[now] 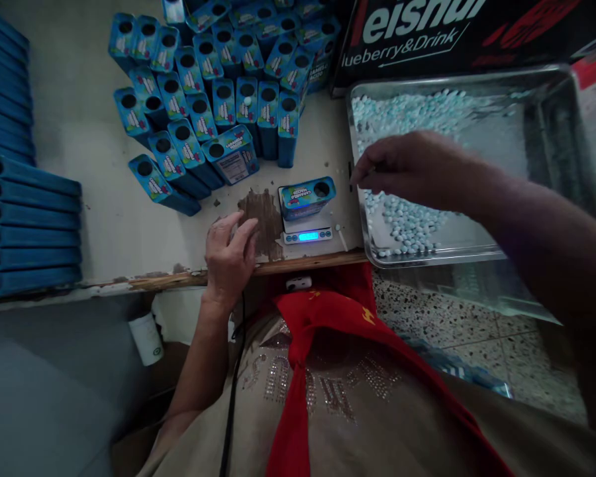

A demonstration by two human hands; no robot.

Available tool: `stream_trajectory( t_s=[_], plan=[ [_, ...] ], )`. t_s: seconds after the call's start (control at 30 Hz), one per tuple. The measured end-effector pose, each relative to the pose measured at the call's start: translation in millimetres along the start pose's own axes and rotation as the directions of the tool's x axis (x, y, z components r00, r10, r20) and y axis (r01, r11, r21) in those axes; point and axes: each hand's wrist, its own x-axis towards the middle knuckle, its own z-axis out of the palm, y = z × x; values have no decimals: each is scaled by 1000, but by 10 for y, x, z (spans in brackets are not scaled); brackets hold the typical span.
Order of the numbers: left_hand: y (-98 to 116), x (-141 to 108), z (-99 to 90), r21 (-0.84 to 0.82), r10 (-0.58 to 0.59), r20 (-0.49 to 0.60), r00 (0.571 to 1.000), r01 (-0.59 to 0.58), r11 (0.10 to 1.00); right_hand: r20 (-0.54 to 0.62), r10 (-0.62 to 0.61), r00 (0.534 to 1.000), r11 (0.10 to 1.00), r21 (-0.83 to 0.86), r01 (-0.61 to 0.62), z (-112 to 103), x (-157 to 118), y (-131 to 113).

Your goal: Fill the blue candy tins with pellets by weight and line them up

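Speckled floor (417, 308) lay below the chipped white table (97, 228). At its edge, the left hand (230, 253) held its fingers apart. A blue container (302, 207) sat on the lit scale (291, 238). The right hand (417, 165) curled above a metal tray (447, 256) of candies (410, 225), its grip unclear. Behind stood more containers (179, 142) and a black box (427, 59).

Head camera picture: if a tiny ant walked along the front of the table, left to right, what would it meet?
Blue candy containers lying side by side → the left hand → a digital scale → a metal tray.
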Motion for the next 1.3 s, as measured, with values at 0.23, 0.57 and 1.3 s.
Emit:
stream_trajectory(
  t_s=[0.23, 0.57, 1.3],
  plan=[
    [-163, 88, -46, -110, -22, 23, 999, 25, 994, 26, -151, 988, 967, -204, 153, 14, 125, -549],
    [-289, 97, -28, -98, -5, 52, 999, 10, 995, 85, -158, 984, 919, -352, 178, 163, 128, -660],
    [-836, 1714, -2295, 511, -225, -157, 962, 274, 815, 0, -525, 851, 715, -542, 441, 629, 1064, -703]
  ],
)
